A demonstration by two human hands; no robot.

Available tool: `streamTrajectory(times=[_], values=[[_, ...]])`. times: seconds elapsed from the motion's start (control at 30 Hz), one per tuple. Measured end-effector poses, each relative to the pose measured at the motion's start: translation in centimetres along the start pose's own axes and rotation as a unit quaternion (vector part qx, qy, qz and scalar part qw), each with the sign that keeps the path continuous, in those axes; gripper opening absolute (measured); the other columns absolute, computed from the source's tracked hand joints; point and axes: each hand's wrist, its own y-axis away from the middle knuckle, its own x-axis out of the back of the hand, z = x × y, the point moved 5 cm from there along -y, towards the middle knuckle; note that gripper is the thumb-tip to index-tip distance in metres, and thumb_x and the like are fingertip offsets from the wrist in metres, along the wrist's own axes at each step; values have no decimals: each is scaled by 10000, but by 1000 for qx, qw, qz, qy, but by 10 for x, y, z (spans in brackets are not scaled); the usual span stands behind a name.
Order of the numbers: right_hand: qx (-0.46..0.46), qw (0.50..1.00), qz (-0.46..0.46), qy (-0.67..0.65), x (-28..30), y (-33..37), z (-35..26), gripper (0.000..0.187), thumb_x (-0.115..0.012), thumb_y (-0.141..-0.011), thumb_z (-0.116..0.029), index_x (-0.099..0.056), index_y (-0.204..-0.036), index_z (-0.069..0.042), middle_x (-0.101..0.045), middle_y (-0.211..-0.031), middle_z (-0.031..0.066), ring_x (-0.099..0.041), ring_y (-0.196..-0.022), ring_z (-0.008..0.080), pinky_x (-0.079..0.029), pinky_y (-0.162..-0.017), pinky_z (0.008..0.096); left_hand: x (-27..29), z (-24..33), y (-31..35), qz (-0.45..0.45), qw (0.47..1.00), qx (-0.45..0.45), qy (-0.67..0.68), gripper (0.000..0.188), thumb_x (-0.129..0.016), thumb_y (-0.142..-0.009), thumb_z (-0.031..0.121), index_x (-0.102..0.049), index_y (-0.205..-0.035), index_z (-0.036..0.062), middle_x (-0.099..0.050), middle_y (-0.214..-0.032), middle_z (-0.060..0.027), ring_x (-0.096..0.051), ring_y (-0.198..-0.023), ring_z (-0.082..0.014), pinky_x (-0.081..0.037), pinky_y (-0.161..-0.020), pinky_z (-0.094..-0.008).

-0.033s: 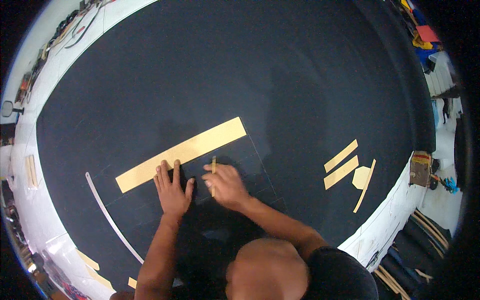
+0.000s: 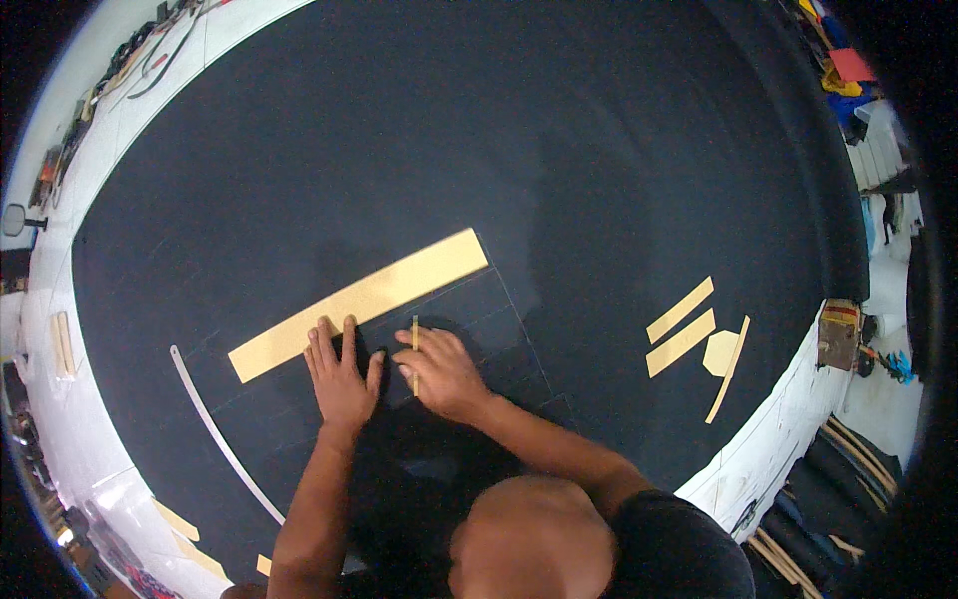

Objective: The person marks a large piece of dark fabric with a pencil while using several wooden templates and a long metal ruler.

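A long tan pattern strip (image 2: 359,304) lies slanted on black cloth (image 2: 639,200), its right end beside a thin light marked line. My left hand (image 2: 342,384) is open, fingers spread, with its fingertips on the strip's near edge. Just to the right, my right hand (image 2: 449,374) is closed on a slim yellow pencil-like stick (image 2: 415,334), its exact kind too small to make out. The stick is apart from the strip. Faint light lines cross the cloth around both hands.
A curved pale ruler (image 2: 222,439) lies at the left. Off to the right are two slanted tan strips (image 2: 682,342), an eight-sided tan piece (image 2: 718,354) and a thin strip (image 2: 730,369). A box (image 2: 839,334) stands at the right edge, and a person's head (image 2: 534,539) shows below.
My right hand has shifted a little to the left with the stick. The long tan strip and my left hand have moved very slightly left and away.
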Motion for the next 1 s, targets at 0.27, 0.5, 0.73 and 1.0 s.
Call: streamTrajectory(times=[0.27,0.5,0.73,1.0], values=[[-32,999,10,20,6,-39,13,184,-657,-961,-158,-638,-1128,-81,-583,-1406,166,-541,-1302,397,-388,-1107,562,7,-12,-51,20,1000,-16,-2,697,-647,-974,436,-418,-1572,161,-316,-1616,-268,-283,-1496,-499,-221,-1217,-609],[-133,988,-74,35,51,112,-4,138,-693,-933,-199,-648,-1001,-87,-574,-1444,146,-483,-1369,391,-325,-1143,562,20,-19,-11,23,997,-46,63,660,-716,-931,266,-466,-1523,115,-354,-1606,-234,-305,-1494,-468,-215,-1226,-605],[-237,941,-104,219,86,197,-2,166,-701,-936,-235,-655,-994,-87,-508,-1535,142,-383,-1469,420,-187,-1205,654,21,-45,43,10,998,-23,55,632,-728,-906,215,-502,-1486,103,-374,-1588,-246,-325,-1481,-472,-216,-1228,-606],[-173,951,-66,246,71,155,6,210,-650,-984,-282,-663,-1023,-76,-517,-1526,141,-362,-1480,425,-136,-1194,713,14,-47,60,-2,999,18,41,675,-753,-893,279,-500,-1495,107,-384,-1582,-255,-362,-1455,-486,-316,-1194,-553]])
